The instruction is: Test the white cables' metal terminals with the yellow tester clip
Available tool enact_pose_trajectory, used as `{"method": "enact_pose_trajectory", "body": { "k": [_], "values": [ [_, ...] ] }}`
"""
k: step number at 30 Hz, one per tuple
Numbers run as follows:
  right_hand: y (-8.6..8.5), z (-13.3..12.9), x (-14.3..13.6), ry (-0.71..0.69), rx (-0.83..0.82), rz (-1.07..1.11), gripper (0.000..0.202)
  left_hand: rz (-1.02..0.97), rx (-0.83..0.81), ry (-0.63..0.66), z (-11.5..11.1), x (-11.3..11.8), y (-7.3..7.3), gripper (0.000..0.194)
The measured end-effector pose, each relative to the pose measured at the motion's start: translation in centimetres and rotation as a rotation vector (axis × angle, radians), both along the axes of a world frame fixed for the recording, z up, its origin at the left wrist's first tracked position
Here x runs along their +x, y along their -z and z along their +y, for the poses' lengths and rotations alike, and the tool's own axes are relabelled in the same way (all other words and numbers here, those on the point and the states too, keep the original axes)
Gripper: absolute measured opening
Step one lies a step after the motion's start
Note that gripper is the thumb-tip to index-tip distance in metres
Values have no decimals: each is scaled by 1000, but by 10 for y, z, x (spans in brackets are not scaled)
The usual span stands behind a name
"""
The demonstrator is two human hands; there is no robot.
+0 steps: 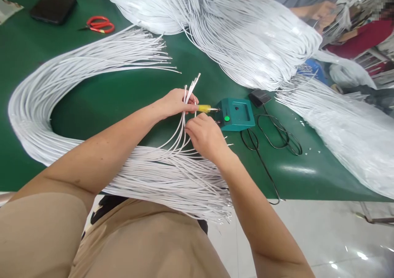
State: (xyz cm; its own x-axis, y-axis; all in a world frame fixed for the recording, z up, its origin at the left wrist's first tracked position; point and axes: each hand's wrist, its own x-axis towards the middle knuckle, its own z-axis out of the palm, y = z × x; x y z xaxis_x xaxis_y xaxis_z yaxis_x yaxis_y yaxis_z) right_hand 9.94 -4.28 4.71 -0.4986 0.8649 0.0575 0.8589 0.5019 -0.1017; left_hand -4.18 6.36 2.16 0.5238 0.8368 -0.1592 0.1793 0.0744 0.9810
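My left hand (179, 102) is closed around several white cables (192, 87), whose metal-tipped ends stick up above the fingers. A yellow handle (204, 108) with a metal shaft lies between its fingertips and a teal box (237, 114); whether the hand grips that handle I cannot tell. Just below, my right hand (205, 134) is pinched on a white cable near the left fingertips. The teal box has a green button and metal contacts on its near side. A large bundle of white cables (27, 101) curves around the left and passes under both forearms.
Red-handled scissors (101, 24) and a black case (53, 7) lie at the back left of the green table (212, 70). Bagged cable bundles (246, 35) fill the back and right. A black cord (267, 169) runs past the table's front edge. A co-worker's hands (323, 13) are at the upper right.
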Motion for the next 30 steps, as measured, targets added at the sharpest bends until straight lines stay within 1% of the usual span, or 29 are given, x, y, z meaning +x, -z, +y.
{"method": "enact_pose_trajectory", "body": {
  "k": [2,4,6,7,8,11,13,15,19,22,24,25,27,30],
  "values": [
    [1,-9,-10,63,-71,-143,34,12,-13,26,-1,0,-1,21],
    [-1,-14,-12,179,-249,-205,32,-4,-60,47,-2,-1,-2,22],
    [-7,-13,-9,287,-477,-135,31,-32,-118,68,-3,-2,-3,24],
    [-10,-11,-7,339,-554,-43,30,-42,-143,78,-3,-2,-3,26],
    [-12,-8,-4,391,-587,73,30,-53,-161,89,-4,-2,-4,29],
    [-13,4,1,514,-507,392,23,-116,-207,136,-5,-1,-5,36],
    [-9,11,2,546,-485,494,17,-159,-235,162,-5,-2,-6,39],
    [-5,13,2,552,-517,545,13,-173,-252,151,-3,-4,-7,41],
    [-2,10,10,639,-627,613,10,-230,-290,51,4,-9,-11,38],
    [-1,6,17,711,-706,682,9,-282,-322,-94,8,-11,-13,34],
    [-1,4,18,725,-721,731,10,-261,-334,-192,8,-10,-13,29],
    [0,3,17,725,-721,749,10,-240,-335,-217,7,-9,-13,27],
    [1,3,16,721,-721,771,10,-205,-329,-202,3,-6,-12,28],
    [3,5,15,670,-734,760,9,-212,-317,-66,-4,0,-9,31]
  ]
}}
